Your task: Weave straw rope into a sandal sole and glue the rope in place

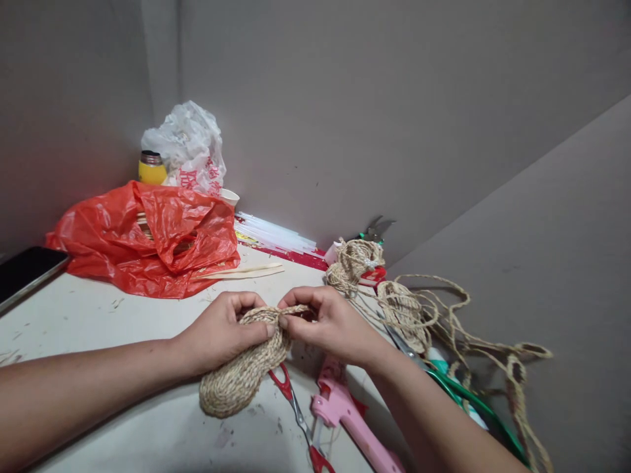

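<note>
Between my hands is a woven straw sole (pixel 241 374), long and rounded, made of coiled braided cord. My left hand (pixel 227 332) grips its upper left side, thumb on top. At its upper end, my right hand (pixel 320 322) pinches the braided cord (pixel 298 309) against the edge. The tips of the fingers behind the sole are hidden. Below the hands lie red-handled scissors (pixel 296 407) and a pink glue gun (pixel 345 414), both on the white table (pixel 162 407).
A red plastic bag (pixel 113 230) with straw inside sits at the left, near a phone (pixel 29 272). Behind stand a yellow jar (pixel 152 169) and a white bag (pixel 190 138). Clear glue sticks (pixel 276 230) lie by the wall. Coiled cord (pixel 404 309) and green-handled shears (pixel 473 401) crowd the right.
</note>
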Action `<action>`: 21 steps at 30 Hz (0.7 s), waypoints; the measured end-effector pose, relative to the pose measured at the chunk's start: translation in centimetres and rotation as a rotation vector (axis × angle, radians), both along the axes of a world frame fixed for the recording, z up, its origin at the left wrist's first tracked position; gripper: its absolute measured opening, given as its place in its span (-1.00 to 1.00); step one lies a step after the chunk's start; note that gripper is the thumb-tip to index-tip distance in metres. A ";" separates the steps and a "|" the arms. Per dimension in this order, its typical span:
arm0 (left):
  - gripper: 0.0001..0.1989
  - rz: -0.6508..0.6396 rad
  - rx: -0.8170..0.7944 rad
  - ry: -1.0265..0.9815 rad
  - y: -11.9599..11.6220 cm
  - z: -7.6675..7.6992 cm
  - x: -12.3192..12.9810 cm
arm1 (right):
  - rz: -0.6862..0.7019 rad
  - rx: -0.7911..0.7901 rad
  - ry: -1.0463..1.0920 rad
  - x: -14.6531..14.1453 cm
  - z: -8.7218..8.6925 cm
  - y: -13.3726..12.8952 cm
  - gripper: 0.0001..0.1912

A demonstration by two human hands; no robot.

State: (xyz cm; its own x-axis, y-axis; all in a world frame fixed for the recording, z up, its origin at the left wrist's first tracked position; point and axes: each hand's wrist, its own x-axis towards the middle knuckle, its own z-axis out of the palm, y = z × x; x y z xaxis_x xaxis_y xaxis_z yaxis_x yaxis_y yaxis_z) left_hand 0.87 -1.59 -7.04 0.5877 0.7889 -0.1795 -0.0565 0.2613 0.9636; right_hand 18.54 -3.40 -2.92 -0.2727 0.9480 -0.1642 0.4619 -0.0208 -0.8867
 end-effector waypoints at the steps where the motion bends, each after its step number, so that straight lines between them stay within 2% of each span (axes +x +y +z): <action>1: -0.82 -0.011 -0.017 -0.006 0.1 0.0 0.0 | 0.004 -0.010 0.003 0.1 0.0 0.0 -0.88; 5: -0.80 -0.026 -0.060 -0.013 0.2 -0.1 -0.1 | 0.041 -0.043 0.000 0.4 0.1 0.2 -0.90; 7: -0.81 -0.005 -0.073 -0.013 0.3 -0.3 -0.2 | 0.089 -0.007 -0.051 0.8 0.5 0.3 -0.87; 9: -0.81 0.027 -0.089 -0.024 0.5 -0.4 -0.2 | 0.095 0.174 -0.185 1.5 1.1 0.2 -0.75; 11: -0.81 0.077 -0.103 -0.048 0.7 -0.6 -0.2 | -0.001 0.459 -0.368 2.5 2.1 -0.3 -0.66; 12: -0.81 0.107 -0.109 -0.058 0.9 -0.7 -0.2 | -0.069 0.581 -0.450 3.1 2.6 -0.8 -0.67; 14: -0.80 0.169 -0.131 -0.073 1.3 -0.9 -0.2 | -0.135 0.663 -0.593 4.3 3.6 -2.5 -0.79; 16: -0.78 0.214 -0.160 -0.094 1.7 -1.1 -0.2 | -0.010 0.481 -0.736 5.1 4.0 -4.6 -0.84; 18: -0.78 0.240 -0.188 -0.127 2.0 -1.3 -0.2 | 0.078 0.261 -0.851 5.4 3.6 -6.8 -0.83; 19: -0.78 0.243 -0.196 -0.143 2.2 -1.4 -0.2 | 0.082 0.186 -0.888 5.4 3.0 -7.7 -0.84; 21: -0.78 0.232 -0.203 -0.158 2.3 -1.5 -0.3 | 0.048 0.133 -0.931 5.1 1.5 -9.1 -0.85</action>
